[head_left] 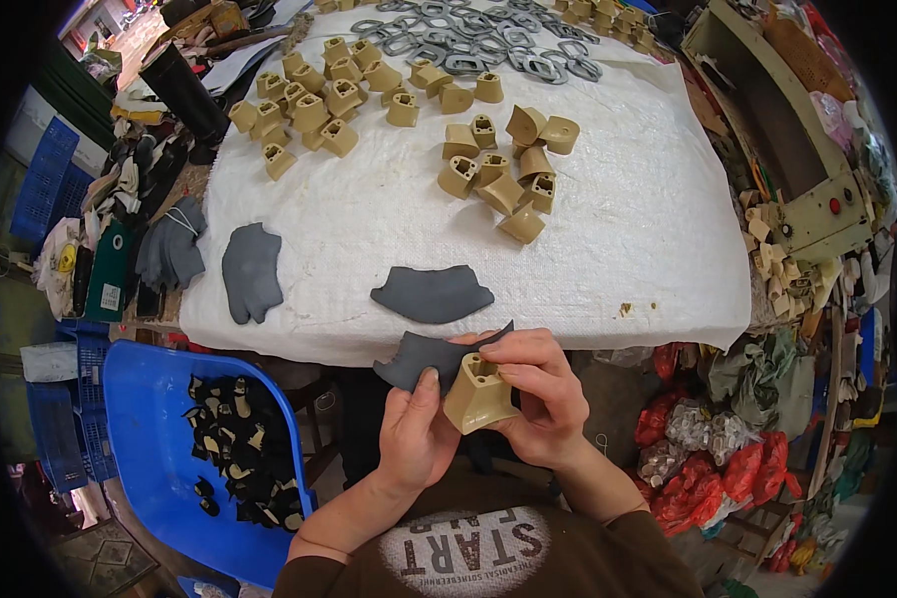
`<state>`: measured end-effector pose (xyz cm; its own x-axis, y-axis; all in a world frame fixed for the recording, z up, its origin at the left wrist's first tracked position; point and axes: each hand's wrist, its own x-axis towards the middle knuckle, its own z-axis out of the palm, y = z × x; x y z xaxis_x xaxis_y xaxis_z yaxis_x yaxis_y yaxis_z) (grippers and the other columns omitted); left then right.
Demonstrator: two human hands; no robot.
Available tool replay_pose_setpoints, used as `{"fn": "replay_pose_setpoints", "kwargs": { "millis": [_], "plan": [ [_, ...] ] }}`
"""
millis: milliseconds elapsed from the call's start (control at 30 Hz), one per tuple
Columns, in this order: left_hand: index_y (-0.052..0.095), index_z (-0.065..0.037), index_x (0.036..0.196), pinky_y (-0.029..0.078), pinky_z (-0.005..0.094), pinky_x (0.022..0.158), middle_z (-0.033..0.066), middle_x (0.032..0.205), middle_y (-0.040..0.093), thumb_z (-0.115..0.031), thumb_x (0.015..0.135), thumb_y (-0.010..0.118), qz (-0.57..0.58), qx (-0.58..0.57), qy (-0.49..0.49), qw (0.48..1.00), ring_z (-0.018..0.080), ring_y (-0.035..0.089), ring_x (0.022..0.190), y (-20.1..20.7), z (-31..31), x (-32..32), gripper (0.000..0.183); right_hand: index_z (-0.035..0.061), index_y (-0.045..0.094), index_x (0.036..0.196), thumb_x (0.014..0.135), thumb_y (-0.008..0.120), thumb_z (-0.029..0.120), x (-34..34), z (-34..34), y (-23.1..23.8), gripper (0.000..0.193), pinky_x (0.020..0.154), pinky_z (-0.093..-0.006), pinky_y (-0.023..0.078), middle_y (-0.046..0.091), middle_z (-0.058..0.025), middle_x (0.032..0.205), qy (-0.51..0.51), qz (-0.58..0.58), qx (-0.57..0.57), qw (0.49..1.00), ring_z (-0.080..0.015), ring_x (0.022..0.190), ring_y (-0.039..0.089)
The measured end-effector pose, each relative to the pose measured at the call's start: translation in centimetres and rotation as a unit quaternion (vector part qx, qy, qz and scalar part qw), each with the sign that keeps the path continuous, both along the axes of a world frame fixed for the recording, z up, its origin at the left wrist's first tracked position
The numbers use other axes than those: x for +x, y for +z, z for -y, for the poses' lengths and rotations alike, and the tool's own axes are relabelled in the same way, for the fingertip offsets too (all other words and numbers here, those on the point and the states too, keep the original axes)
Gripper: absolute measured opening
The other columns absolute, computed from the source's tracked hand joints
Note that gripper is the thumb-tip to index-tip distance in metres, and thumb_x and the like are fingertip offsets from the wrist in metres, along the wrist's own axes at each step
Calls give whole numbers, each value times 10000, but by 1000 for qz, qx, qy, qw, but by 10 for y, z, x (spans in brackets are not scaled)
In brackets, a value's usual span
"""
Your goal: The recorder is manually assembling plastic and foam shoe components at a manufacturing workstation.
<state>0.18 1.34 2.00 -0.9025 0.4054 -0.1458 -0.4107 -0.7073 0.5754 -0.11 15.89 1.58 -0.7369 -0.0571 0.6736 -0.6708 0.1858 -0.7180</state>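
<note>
Brown shirt: nearest, just below the hands; loose cloth is best kept out of the work.
Blue tub: at far left, holding dark scraps.
Left hand: the grip pinches the grey piece, thumb on its near face; a light pinch close to the edge should avoid creasing.
Grey piece: raised at the near edge of the white-covered worktop, behind the tan block, reaching past it to the left; lining up edges before pressing seems wise.
Tan block: between the hands, holed end up, slightly tilted; a steady hold should stop it twisting.
Contact: mostly hidden, so how much the two touch is hard to tell.
Right hand: the grip pinches the block, fingertips by the holed end; even, gentle pressure would likely serve best.
</note>
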Motion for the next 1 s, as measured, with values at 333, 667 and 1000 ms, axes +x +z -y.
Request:
{"fn": "replay_pose_setpoints", "kwargs": {
  "millis": [333, 667, 1000],
  "plan": [
    [379, 47, 1276, 395, 367, 983, 143, 1252, 482, -177, 974, 347, -2, -11, 30, 999, 216, 498, 1146, 1, -4, 3, 377, 31, 529, 1077, 688, 752, 88, -1, -3, -1, 452, 800, -385, 456, 573, -145, 1083, -2, 16, 1, 1000, -292, 939, 548],
    [391, 71, 1278, 398, 367, 968, 151, 1258, 476, -178, 971, 332, -82, -168, 30, 982, 225, 483, 1156, -6, 3, 3, 400, 46, 524, 1074, 670, 752, 108, -7, -8, -2, 468, 787, -371, 430, 583, -129, 1048, -42, 32, 66, 996, -276, 910, 523],
    [439, 111, 1250, 400, 289, 905, 141, 1143, 560, -144, 961, 398, -141, -317, 12, 938, 163, 529, 1036, -8, 7, -5, 387, 91, 581, 962, 561, 774, 98, -1, -8, 29, 444, 806, -385, 275, 571, -13, 910, -133, 128, 295, 937, -214, 816, 483]
  ]
}}
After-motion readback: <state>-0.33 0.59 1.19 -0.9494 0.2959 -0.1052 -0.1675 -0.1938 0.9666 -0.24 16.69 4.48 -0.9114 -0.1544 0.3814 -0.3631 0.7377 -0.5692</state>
